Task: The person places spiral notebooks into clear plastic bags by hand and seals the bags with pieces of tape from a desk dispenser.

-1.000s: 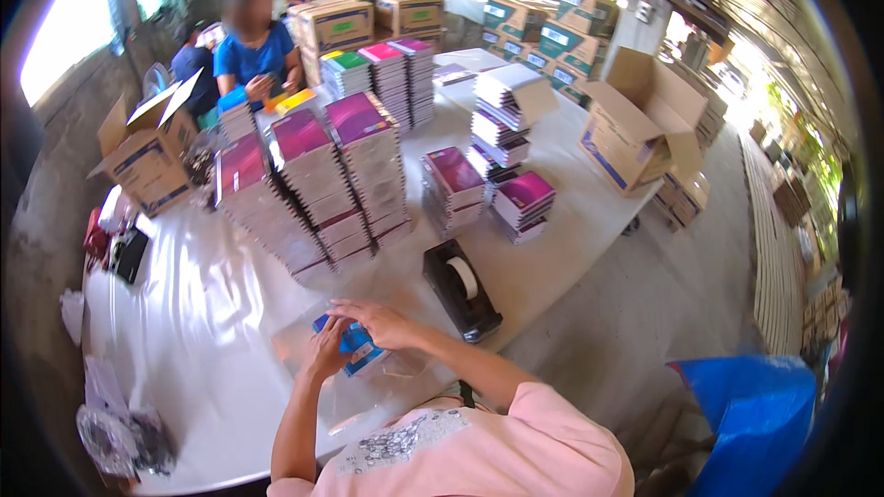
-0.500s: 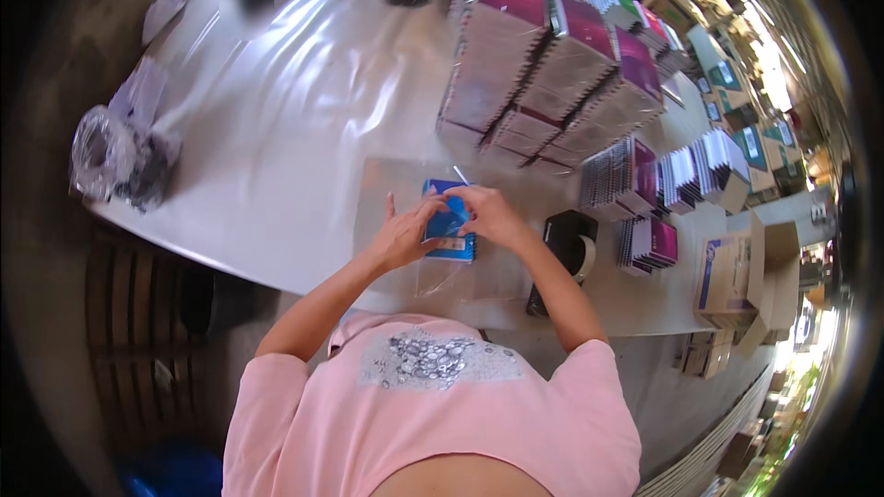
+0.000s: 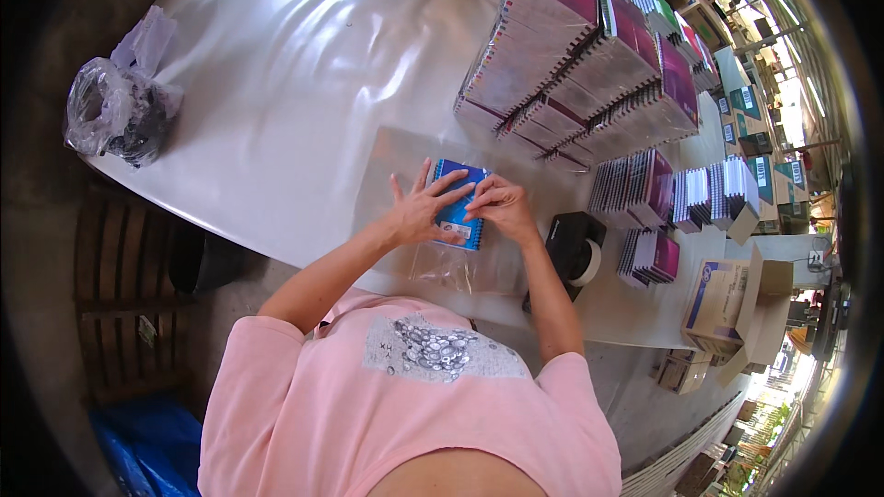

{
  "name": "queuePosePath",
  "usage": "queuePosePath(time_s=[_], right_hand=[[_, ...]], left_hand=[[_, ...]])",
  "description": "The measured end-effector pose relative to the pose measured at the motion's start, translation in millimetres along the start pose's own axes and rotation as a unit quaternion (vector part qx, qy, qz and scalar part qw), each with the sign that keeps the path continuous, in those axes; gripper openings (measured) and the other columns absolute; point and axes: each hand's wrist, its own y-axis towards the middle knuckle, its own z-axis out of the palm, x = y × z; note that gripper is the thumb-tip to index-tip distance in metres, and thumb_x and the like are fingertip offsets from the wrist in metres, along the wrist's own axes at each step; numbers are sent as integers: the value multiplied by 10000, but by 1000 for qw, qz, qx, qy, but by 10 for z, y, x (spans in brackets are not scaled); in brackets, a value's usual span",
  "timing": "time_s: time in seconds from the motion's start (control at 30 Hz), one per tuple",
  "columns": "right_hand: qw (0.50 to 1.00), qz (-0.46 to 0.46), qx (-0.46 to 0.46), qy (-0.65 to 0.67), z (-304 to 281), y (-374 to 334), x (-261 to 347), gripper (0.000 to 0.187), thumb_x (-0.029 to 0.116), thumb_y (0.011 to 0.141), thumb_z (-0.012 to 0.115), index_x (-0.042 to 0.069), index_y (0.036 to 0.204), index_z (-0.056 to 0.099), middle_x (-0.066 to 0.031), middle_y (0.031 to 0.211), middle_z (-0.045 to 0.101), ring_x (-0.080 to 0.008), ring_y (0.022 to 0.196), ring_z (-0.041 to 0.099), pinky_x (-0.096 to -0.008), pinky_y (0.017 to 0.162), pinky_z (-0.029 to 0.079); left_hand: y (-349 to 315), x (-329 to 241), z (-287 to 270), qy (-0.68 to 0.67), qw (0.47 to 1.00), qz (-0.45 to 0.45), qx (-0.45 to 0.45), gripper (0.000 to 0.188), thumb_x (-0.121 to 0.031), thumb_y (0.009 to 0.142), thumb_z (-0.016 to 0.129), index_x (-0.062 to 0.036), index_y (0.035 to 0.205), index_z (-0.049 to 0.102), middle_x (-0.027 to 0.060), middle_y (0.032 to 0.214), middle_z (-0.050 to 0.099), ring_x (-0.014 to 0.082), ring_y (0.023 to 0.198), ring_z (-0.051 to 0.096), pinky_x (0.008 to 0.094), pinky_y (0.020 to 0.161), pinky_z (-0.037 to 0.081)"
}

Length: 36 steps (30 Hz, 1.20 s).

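Note:
A small blue spiral notebook (image 3: pixel 455 167) with a pale label lies on a clear plastic sheet (image 3: pixel 391 164) near the table's front edge. My left hand (image 3: pixel 425 212) rests over the notebook's left part, its fingers spread. At the right edge of the notebook, my right hand (image 3: pixel 505 206) has its thumb and fingertips pinched together. Whatever sits between those fingertips is too small to make out; the clear film lies around them. Just right of my right forearm stands a black tape dispenser (image 3: pixel 571 232) with a pale roll of tape (image 3: pixel 587 263).
Tall stacks of purple spiral notebooks (image 3: pixel 575 74) rise at the back right. Smaller notebook piles (image 3: pixel 635 186) stand before them. An open cardboard box (image 3: pixel 723 299) is at the far right. A crumpled plastic bag (image 3: pixel 124 110) sits at the left table edge.
My right hand has shifted from over the notebook to its right edge, fingers now curled into a pinch. My left hand's fingers have spread flatter across the cover. The whole view has shifted slightly.

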Motion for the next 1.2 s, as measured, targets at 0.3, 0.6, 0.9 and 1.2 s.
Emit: queuePosePath(time_s=[0.3,0.6,0.9,1.2], right_hand=[[969,56,-15,-241,291,44,259,424,-100,573,723,83,950,657,-98,1225,476,-221,873,612,-314,773,540],[902,17,15,-432,383,162,490,1066,-59,569,751,361,1411,250,-136,1504,87,-324,1218,448,-463,942,448],[911,12,-79,-404,742,-503,371,948,58,586,791,268,1393,341,-164,1487,143,-348,1248,414,-436,1033,356],[707,224,-588,-322,212,-2183,694,262,232,816,681,41,990,637,-80,1031,599,-161,845,567,-255,640,443]], left_hand=[[49,36,79,14,1000,7,-10,961,-612,616,708,-274,1413,291,-37,1525,91,402,1383,-85,782,922,50],[190,328,65,-299,918,85,-246,446,-393,702,731,-234,1113,658,145,1510,78,359,1375,131,550,1051,205],[134,210,-181,-39,998,-8,-51,613,-394,625,776,-361,1203,576,186,1501,58,335,1243,426,462,929,432],[130,301,-115,-128,989,6,-79,649,-213,646,816,-259,1243,564,259,1466,80,286,941,623,357,851,518]])
